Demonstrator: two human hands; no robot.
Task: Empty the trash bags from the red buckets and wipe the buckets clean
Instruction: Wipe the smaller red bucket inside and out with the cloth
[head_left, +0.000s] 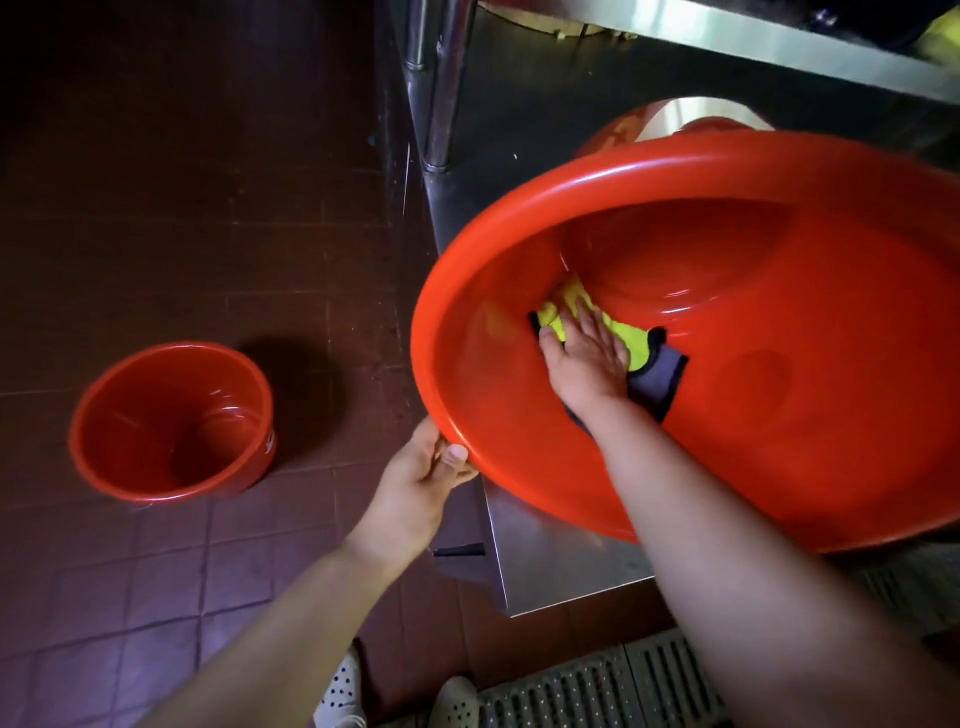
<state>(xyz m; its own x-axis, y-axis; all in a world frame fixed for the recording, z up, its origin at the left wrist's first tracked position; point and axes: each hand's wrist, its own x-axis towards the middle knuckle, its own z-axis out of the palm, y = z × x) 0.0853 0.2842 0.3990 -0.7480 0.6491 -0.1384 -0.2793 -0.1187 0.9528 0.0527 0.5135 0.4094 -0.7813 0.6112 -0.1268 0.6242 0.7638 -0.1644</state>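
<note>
Item: red bucket (779, 415), tilted on the steel worktop (561, 561), no bag seen inside.

Rim is pinched by the left hand (421, 478); yellow cloth (566, 317) is pressed flat-fingered to the inner wall by the right hand (587, 364). Second bucket (171, 421) is stood on the floor. Risk: hard wiping may slide the bucket off the edge.

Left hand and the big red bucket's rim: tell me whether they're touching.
Touching. The head view shows the left hand gripping the tilted big red bucket at its lower left rim, thumb lying on the rim's outer edge, no gap visible.
</note>
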